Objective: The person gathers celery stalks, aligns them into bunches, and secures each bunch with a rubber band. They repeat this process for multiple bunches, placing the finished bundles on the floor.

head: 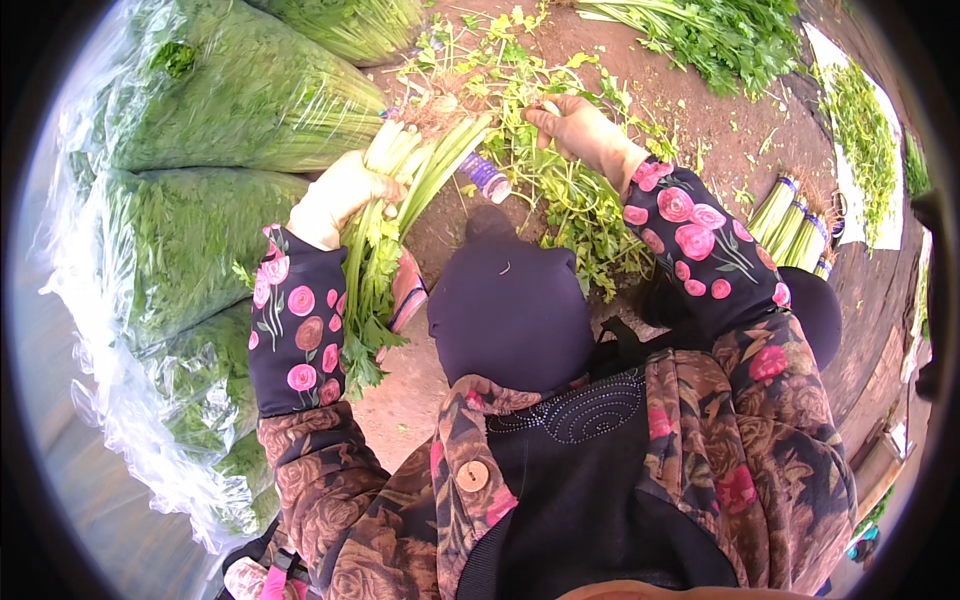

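Observation:
My left hand (349, 191) grips a bunch of celery (427, 176), with its pale stalks and reddish-brown roots pointing away from me and its leaves hanging along my sleeve. To the right, my right hand (581, 135) hovers over loose trimmed stalks and leaves (577, 202) with its fingers curled. Something small and pale shows at those fingertips; whether it is held is unclear. Between the hands, a roll of purple printed tape (485, 178) lies near the root end of the bunch.
Clear plastic bags packed with celery (240, 97) line the left side. Celery bunches with purple bands (791, 221) lie at the right. Loose leafy celery (697, 37) rests on the soil at the far side. A white sheet (855, 187) bearing leaf scraps is farther right.

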A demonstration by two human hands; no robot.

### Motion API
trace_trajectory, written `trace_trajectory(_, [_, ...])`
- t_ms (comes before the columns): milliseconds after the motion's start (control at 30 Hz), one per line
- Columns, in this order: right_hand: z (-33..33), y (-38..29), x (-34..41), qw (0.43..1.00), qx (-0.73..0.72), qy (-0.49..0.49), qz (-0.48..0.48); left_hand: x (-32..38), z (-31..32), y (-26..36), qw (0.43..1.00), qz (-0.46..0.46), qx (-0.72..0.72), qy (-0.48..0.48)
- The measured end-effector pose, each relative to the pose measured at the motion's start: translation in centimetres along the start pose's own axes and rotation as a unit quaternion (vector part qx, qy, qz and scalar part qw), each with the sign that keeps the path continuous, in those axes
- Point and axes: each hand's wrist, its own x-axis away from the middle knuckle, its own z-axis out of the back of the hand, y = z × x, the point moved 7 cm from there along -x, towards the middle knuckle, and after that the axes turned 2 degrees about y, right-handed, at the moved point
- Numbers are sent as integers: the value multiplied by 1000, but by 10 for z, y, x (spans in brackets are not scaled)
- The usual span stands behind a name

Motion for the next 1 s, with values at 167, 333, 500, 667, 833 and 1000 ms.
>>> trace_trajectory(167, [2, 0, 5, 1000, -24, -17, 0, -12, 1, 4, 999, -13, -26, 39])
trace_trajectory(333, [20, -13, 55, 998, -65, 22, 15, 49, 6, 11, 991, -66, -33, 109])
trace_trajectory(500, [21, -50, 126, 995, -50, 8, 87, 161, -4, 35, 989, -93, -29, 114])
trace_trajectory(667, [27, -88, 210, 984, -42, -20, 172, 316, -25, 82, 798, -10, -411, 441])
trace_trajectory(833, [39, -130, 302, 949, -106, -107, 277, 389, -135, 151, 849, -301, -175, 397])
trace_trajectory(1000, [108, -158, 401, 867, -189, -152, 434, 354, -282, 228, 872, -477, -59, 95])
